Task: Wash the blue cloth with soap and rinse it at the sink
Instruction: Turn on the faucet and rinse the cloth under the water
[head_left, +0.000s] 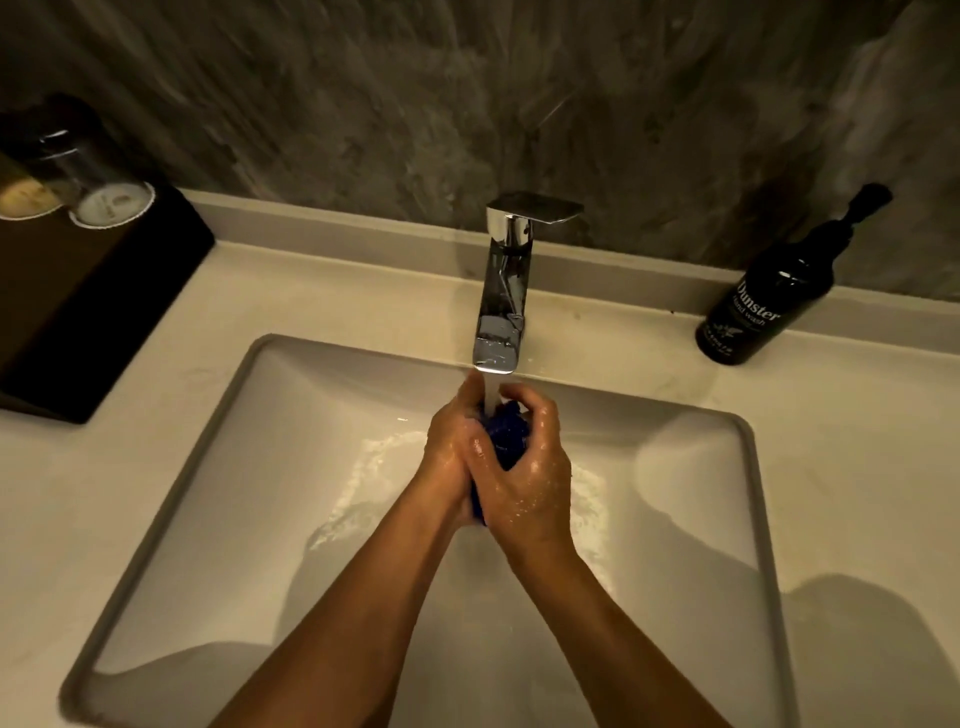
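The blue cloth (506, 434) is bunched into a small wad, squeezed between both my hands over the white sink basin (291, 415). My left hand (449, 452) presses it from the left and my right hand (530, 467) wraps it from the right. Both hands are wet. Water runs from the chrome tap (501, 301) straight onto the top of the cloth. Most of the cloth is hidden by my fingers. A black hand-wash pump bottle (763, 301) stands on the counter at the right.
A dark tray (78, 301) with two upturned glasses (98, 182) sits on the counter at the left. Wet, foamy streaks lie on the basin floor below my hands. A grey stone wall rises behind the tap.
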